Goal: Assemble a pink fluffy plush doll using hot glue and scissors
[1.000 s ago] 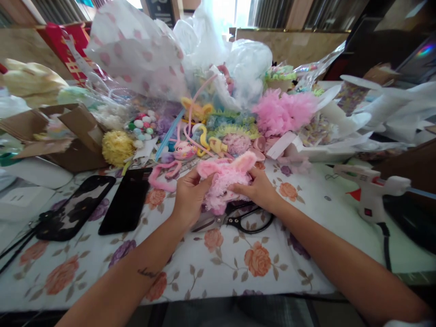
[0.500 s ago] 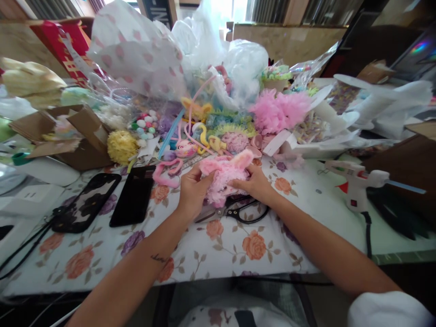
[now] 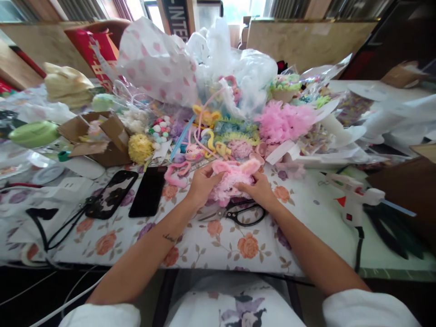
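Note:
A fluffy pink craft animal head with two long upright ears (image 3: 231, 184) is held between my two hands, just over the table. My left hand (image 3: 203, 185) grips its left side, with the thumb pressed on the front near the ear. On the opposite side my right hand (image 3: 260, 188) pinches it, thumb across the fuzzy front. Beneath it lies a pair of black-handled scissors (image 3: 245, 215), blades pointing left and partly hidden by the pink piece. A curled pink pipe cleaner (image 3: 177, 175) rests left of my left hand.
Two phones, a patterned one (image 3: 111, 194) and a black one (image 3: 148, 192), lie on the left. A glue gun (image 3: 352, 197) is at right. Behind my hands are pink fluff (image 3: 286, 120), a yellow pompom (image 3: 140, 149), an open cardboard box (image 3: 97, 141) and plastic bags (image 3: 156, 63).
The view has shifted slightly, showing more of the table's left side. The pink head has turned a little, its ears now more level and spread. Both hands keep hold of it.

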